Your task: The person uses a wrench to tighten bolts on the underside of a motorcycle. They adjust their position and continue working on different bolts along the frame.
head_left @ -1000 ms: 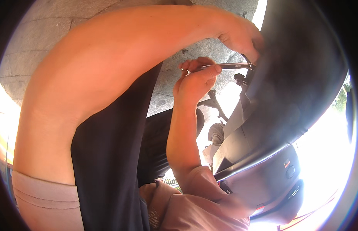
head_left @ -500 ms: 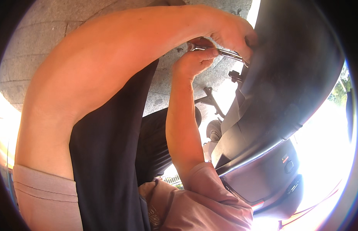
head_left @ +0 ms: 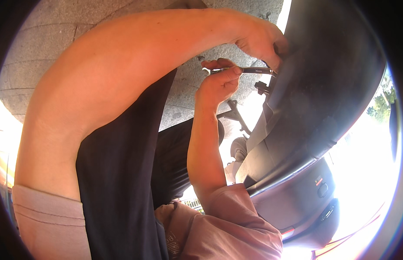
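A slim metal wrench lies almost level across the picture's upper middle. My right hand is closed around its near part, thumb on top, with the open jaw sticking out to the left. The wrench's far end reaches the edge of a large black curved panel on a vehicle. Just above that end, my left hand is bent in against the panel's edge with its fingers curled. Its fingertips are hidden, so what they grip there cannot be made out.
Below the wrench, a small black bracket juts from the panel. A dark metal stand-like part and a ribbed round part lie lower. Grey paving is behind my arms. My dark-trousered knee rises between them.
My right hand has swung the wrench's near end downward and slightly left, from a slant to almost level. My left hand has stayed nearly in place at the panel edge.
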A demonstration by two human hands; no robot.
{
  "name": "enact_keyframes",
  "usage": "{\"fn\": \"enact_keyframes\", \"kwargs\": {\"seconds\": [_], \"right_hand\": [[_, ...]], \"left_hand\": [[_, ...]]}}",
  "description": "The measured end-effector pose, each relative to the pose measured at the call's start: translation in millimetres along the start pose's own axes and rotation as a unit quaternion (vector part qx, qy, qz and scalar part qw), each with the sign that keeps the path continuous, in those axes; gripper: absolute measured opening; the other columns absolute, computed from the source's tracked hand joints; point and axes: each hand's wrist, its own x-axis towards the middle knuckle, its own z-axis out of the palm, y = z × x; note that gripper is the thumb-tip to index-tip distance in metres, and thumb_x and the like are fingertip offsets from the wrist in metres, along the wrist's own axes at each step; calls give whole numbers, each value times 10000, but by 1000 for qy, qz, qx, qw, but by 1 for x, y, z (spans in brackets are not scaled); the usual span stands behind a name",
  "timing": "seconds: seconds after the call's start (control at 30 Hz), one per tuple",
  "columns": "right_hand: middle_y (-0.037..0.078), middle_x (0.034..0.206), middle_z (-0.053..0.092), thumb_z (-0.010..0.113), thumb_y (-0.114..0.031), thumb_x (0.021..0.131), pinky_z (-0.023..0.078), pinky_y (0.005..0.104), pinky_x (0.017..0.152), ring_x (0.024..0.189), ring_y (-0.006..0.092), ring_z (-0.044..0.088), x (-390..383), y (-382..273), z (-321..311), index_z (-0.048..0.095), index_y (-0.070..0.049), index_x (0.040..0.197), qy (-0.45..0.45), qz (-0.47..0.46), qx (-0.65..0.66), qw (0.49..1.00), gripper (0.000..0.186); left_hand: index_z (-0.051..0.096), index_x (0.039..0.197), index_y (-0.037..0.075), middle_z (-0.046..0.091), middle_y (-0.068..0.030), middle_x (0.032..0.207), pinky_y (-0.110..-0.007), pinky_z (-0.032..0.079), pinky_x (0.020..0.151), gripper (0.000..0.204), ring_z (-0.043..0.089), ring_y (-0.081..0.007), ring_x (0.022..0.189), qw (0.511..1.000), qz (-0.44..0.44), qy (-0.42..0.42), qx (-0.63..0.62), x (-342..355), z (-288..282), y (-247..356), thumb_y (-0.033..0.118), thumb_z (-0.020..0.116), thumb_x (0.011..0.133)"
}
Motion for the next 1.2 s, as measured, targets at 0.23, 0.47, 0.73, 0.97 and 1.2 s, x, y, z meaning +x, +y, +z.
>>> {"fn": "enact_keyframes", "kwargs": {"seconds": [0.23, 0.47, 0.73, 0.97, 1.2], "right_hand": [[54, 549, 509, 234, -475, 1036, 440, 301, 572, 549, 183, 543, 1, 9, 9, 495, -14, 757, 9, 67, 141, 988, 599], [46, 534, 389, 302, -579, 993, 473, 325, 526, 485, 187, 479, 3, 12, -16, 455, 5, 783, -84, 25, 98, 991, 639], [-23, 557, 441, 463, -383, 1013, 317, 213, 458, 487, 46, 404, 0, -17, -129, 577, -1, 834, -120, 110, -29, 986, 437], [-38, 538, 429, 449, -407, 1008, 295, 208, 467, 494, 36, 392, -3, -17, -132, 592, -5, 877, -70, 47, -101, 991, 447], [-19, 520, 412, 388, -420, 1024, 275, 201, 410, 430, 50, 382, -15, 0, -105, 544, -5, 894, -61, 28, -26, 997, 462]], "left_hand": [[665, 1139, 57, 674, -116, 1108, -357, 463, 856, 529, 606, -247, 1027, 1000, -19, -1, 20, 2, 1, -1, 429, 726, 769], [639, 1189, 52, 663, -128, 1152, -354, 458, 913, 533, 595, -255, 1092, 999, -16, 16, 44, -4, -3, 2, 403, 703, 793], [639, 1201, 65, 662, -126, 1154, -357, 455, 924, 473, 598, -239, 1094, 999, 46, -19, -12, -3, -2, -5, 328, 688, 811], [637, 1206, 48, 650, -122, 1185, -359, 439, 953, 513, 583, -242, 1127, 998, -28, -38, -30, -3, -5, 1, 330, 694, 781], [631, 1230, 76, 590, -103, 1295, -373, 391, 1002, 502, 518, -243, 1211, 998, -9, -62, -29, 2, -8, -1, 334, 651, 800]]}}
